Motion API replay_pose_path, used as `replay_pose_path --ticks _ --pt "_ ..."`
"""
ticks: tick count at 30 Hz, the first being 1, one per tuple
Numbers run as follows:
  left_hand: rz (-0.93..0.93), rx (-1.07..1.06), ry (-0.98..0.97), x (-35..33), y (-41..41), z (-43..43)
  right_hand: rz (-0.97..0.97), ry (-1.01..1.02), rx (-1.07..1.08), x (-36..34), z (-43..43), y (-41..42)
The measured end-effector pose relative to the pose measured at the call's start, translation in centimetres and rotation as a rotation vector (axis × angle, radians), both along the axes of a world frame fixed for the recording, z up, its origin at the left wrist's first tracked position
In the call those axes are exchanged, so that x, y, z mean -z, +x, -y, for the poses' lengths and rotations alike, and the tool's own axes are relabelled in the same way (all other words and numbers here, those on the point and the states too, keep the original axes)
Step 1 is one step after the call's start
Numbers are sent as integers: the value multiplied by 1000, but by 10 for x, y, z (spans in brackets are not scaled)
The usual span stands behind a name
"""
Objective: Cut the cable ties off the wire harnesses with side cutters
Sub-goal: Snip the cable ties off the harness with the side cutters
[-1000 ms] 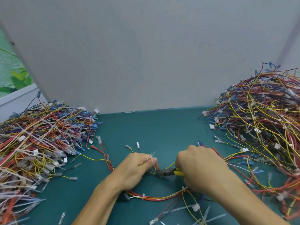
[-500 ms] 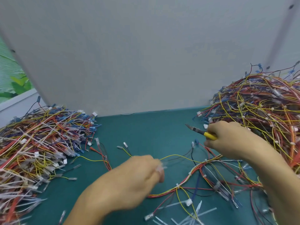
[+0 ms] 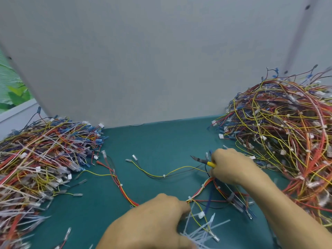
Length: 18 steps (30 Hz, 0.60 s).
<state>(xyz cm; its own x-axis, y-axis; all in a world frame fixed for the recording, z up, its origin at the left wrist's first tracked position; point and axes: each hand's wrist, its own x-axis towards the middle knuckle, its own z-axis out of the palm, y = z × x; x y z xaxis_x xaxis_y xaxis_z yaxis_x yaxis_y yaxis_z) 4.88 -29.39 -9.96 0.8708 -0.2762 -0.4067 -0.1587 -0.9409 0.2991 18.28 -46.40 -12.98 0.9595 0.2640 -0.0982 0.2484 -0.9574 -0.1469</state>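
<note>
Gripping yellow-handled steel side cutters (image 3: 201,160) in right hand (image 3: 231,167), long axis roughly left-right, nose pointing left; pinching red-and-yellow wire harness (image 3: 201,188) in curled left hand (image 3: 158,218).

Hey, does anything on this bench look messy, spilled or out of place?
Only clutter: cut cable ties lie scattered on the green mat beside the left hand, which holds a wire harness. The right hand grips the side cutters. Nothing looks damaged.

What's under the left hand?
Red and yellow wires of the wire harness run under the left hand from both sides. Its fingers are hidden, so any grip or tie there cannot be seen.
</note>
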Motion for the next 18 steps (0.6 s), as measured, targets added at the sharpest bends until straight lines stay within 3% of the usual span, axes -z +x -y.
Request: replay_pose_path --ticks 3,6,8,10,14,18 --pt "105 -106 -71 0 4 -17 112 -97 23 11 -7 -2" --pt "272 -382 75 7 15 -49 165 -188 25 18 -17 -6" --pt "236 -595 269 14 22 -73 179 -211 31 20 -24 -10" --pt "111 -720 323 23 26 -91 168 -217 42 20 -30 -14" --pt "94 -804 286 36 29 -94 160 -141 69 19 -37 -17" --pt "165 -803 268 39 34 -84 95 86 149 23 -42 -14"
